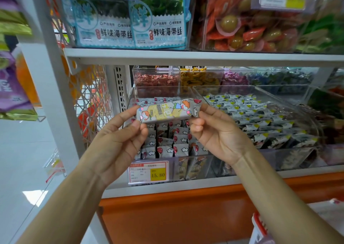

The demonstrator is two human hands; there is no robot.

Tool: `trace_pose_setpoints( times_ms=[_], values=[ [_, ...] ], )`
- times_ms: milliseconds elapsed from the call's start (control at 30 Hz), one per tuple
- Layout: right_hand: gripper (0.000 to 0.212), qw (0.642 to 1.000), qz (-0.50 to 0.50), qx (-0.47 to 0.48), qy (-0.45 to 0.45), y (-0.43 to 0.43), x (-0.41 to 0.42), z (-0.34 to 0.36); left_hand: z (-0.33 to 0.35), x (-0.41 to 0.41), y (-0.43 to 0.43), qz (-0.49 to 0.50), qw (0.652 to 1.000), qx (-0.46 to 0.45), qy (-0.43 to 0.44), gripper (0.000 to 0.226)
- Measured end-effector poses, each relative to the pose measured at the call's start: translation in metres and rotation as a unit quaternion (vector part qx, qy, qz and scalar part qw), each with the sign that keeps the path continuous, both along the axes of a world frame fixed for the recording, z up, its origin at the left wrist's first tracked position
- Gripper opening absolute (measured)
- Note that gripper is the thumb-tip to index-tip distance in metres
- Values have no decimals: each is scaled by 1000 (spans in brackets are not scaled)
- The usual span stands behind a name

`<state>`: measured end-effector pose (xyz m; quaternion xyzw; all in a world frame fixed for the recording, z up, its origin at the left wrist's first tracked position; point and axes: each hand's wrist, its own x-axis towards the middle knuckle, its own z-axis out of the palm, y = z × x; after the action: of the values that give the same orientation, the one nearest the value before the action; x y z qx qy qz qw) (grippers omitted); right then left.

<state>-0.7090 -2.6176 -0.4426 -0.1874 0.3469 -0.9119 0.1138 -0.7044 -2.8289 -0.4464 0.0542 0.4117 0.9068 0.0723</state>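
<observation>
Holding a packet [167,111] by its two ends, both hands are meeting at mid-view in front of the shelving. The left hand [119,137] is angling up from the lower left on a bare forearm, thumb side toward the camera. Its forefinger is lying along the top of the packet's left end and its thumb is pressing from below, so the two are pinching that end. Its other fingers are tucking in behind, mostly hidden.

The right hand [214,134] is angling up from the lower right, with palm and inner wrist facing the camera. Its forefinger is stretching over the packet's right end and its thumb is curling in beneath, pinching the wrapper's crimped edge. Its remaining fingers are folding toward the palm.

The packet is lying with its long axis running left to right. It is tilting a little, with the right end higher than the left. Its printed face, with cartoon figures and a yellow panel, is pointing toward the camera.

It is hanging in the air above a clear bin [186,162], apart from the like-wrapped pieces standing packed in rows inside. A price tag [149,173] is sitting on the bin's front.

Just to the right, a second bin [290,162] is holding dark-and-white wrapped pieces. Above, a white shelf [186,57] is carrying seaweed packs [130,22].
</observation>
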Motion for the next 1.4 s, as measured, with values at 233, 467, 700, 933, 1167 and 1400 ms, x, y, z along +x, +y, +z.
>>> trace_pose_setpoints(
  times_ms=[233,467,700,933,1167,1400],
  values=[
    [26,996,-72,38,-28,-1,1,0,4,4,0,26,999,-36,25,47],
    [26,964,-194,184,10,-4,1,-2,4,10,4,60,972,-196,116,39],
    [13,898,-285,310,129,-6,3,-5,6,12,3,36,954,-271,128,41],
    [14,872,-292,361,154,-9,3,-7,6,14,5,83,915,-358,167,30],
    [12,809,-351,430,195,-10,5,-4,7,16,8,97,862,-446,221,26],
    [15,761,-394,457,240,-17,11,-4,6,17,13,121,854,-460,212,11]
  ],
)
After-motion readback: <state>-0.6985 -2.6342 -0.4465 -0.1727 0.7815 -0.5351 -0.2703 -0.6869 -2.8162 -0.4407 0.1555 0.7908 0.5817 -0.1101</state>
